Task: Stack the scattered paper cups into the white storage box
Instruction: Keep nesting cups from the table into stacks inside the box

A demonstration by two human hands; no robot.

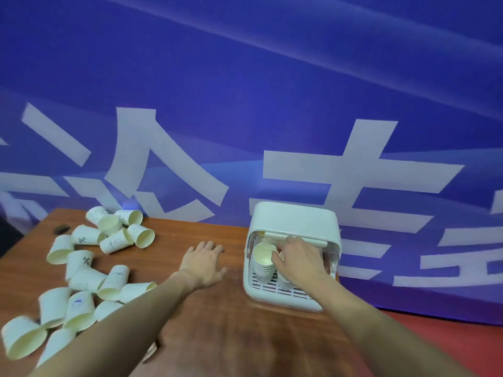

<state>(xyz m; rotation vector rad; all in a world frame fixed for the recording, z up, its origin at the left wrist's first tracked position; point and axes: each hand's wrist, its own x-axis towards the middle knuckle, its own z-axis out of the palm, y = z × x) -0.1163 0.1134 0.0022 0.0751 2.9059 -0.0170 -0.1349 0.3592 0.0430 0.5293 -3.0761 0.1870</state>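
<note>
Spanning the background, a blue banner [245, 91] with white characters hangs behind a brown wooden surface [217, 322]. White storage box [295, 221] sits at the right rear of it, front open, a stack of paper cups [262, 263] upright inside. Scattered paper cups [81, 268] lie on their sides at the left. Right hand [298, 261] reaches into the box, fingers curled around a cup [284, 280] mostly hidden beneath it. Left hand [204, 263] rests flat, fingers spread.
</note>
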